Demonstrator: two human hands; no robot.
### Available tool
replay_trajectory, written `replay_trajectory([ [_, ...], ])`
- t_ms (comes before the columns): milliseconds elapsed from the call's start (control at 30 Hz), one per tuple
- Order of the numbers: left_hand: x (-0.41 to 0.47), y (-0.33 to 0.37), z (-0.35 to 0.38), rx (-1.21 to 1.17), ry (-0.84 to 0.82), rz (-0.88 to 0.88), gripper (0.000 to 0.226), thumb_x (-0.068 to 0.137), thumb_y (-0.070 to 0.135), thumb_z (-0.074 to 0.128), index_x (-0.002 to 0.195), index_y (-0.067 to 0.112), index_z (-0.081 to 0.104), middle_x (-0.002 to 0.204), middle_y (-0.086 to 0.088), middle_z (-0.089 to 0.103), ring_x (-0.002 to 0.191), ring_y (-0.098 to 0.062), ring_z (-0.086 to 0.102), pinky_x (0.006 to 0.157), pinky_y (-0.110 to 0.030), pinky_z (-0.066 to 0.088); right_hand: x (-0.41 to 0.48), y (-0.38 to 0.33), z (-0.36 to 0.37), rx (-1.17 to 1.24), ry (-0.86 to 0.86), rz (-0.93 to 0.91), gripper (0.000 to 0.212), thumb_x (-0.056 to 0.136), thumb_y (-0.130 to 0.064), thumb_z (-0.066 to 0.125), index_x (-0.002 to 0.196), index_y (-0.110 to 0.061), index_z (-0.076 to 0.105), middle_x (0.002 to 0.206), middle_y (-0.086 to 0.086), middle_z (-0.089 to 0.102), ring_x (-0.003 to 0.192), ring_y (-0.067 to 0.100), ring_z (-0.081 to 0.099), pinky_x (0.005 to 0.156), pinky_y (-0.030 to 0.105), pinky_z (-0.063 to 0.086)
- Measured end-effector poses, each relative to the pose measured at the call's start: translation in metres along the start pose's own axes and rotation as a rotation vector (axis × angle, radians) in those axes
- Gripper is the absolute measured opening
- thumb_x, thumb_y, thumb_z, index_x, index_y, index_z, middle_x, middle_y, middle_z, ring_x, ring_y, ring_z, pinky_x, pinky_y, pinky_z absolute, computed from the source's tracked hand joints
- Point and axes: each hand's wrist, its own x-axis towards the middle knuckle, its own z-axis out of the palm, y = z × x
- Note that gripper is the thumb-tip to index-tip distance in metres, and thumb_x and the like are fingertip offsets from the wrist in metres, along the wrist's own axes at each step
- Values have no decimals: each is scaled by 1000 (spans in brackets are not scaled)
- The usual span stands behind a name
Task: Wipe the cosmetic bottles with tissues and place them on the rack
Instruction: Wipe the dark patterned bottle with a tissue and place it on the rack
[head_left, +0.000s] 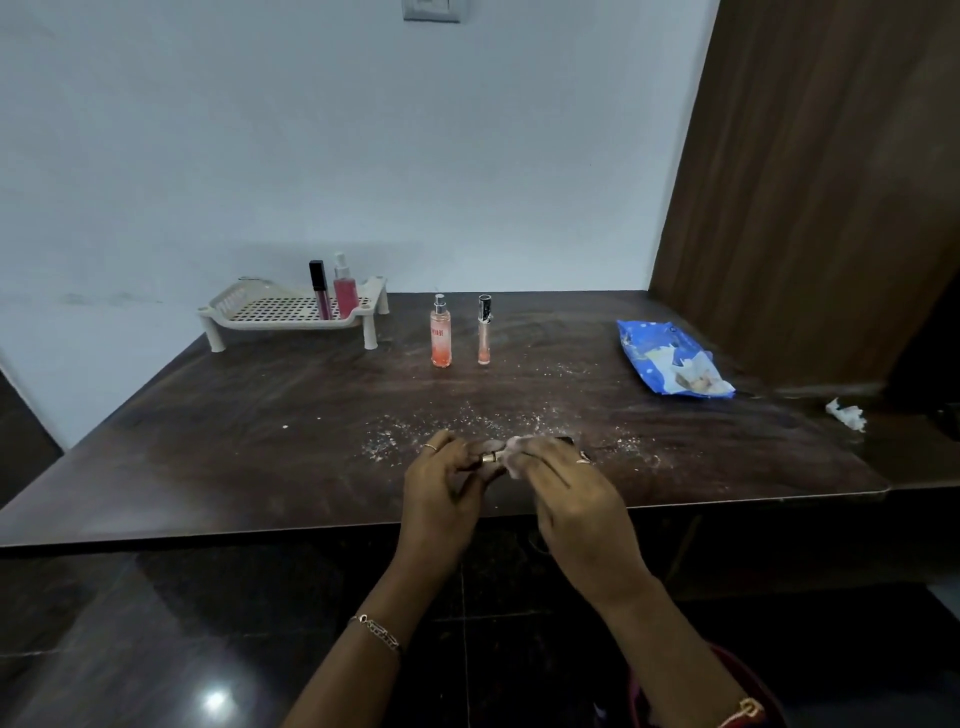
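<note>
We've got both hands over the near edge of the dark brown wooden counter (208, 441), w/ pale powder specks (457, 415) scattered just beyond them. Our left hand (441, 493) grips a small dark cosmetic tube w/ a gold band (488, 458); our right hand (576, 499) pinches a crumpled white tissue (514, 452) against its end. Mid-counter, a tall peach spray bottle (440, 332) & a slim clear gloss tube w/ black cap (484, 330) stand upright, near each other, apart. Back left, the cream perforated plastic rack (270, 309) carries a black-capped pink lip gloss (319, 291) & a pink spray bottle (344, 288). Far right: blue wipes pack (670, 356), plus a used white tissue wad (847, 414).
</note>
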Motion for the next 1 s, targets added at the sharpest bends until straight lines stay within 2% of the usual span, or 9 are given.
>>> replay_trajectory([
  [100,0,1,-5,-175,-6,-155,25,80,5,70,91,27,71,89,5,61,87,-11,63,75,-18,54,-5,16,-7,47,62,137,29,86,-3,44,102,-7,69,107,2,69,104,12,61,98,19,42],
  [267,2,12,-11,-437,12,-294,21,80,1,68,86,20,69,96,-9,70,93,-14,69,80,-21,54,3,18,-16,528,326,847,15,85,0,62,80,-13,67,77,-7,67,72,-3,61,70,14,47],
  [333,2,13,-9,-435,7,-319,16,80,2,68,91,14,69,95,-7,72,92,-11,69,79,-20,54,7,17,-13,775,387,1019,7,85,-1,63,80,-5,66,76,-1,66,70,-1,57,72,19,46],
  [433,2,12,-6,-448,37,-356,11,81,4,68,91,8,67,90,-5,73,88,-10,68,77,-17,52,12,6,-14,974,398,1040,14,86,0,62,95,-5,71,87,-3,73,82,3,65,76,14,50],
  [533,5,15,-5,-465,63,-373,8,82,3,66,89,1,66,88,-7,72,83,-11,67,75,-16,51,15,0,-16,1004,390,974,20,85,-2,64,104,-4,70,98,-5,73,97,1,65,80,8,47],
  [633,8,21,-6,-492,77,-387,6,82,2,66,88,0,66,85,-8,71,78,-7,67,71,-13,51,16,0,-16,1034,358,957,26,82,-2,67,108,-5,68,102,-3,72,98,2,65,80,9,47],
  [700,9,24,-6,-500,77,-395,11,82,4,66,91,-3,66,87,-11,71,78,-7,66,72,-13,51,17,1,-16,1016,393,951,25,79,3,69,103,-4,70,99,-3,72,95,2,66,78,9,47],
  [900,7,31,-9,-504,36,-413,15,84,23,65,89,11,72,89,-6,73,79,-5,62,78,-18,49,25,4,-19,980,504,975,10,72,0,77,76,3,68,77,-3,74,77,3,68,69,11,48],
  [1000,6,34,-9,-524,41,-446,24,83,31,65,86,9,72,80,-5,73,75,-9,61,82,-26,49,26,3,-20,1037,533,990,9,72,-2,77,74,-5,68,77,0,74,77,6,68,70,12,49],
])
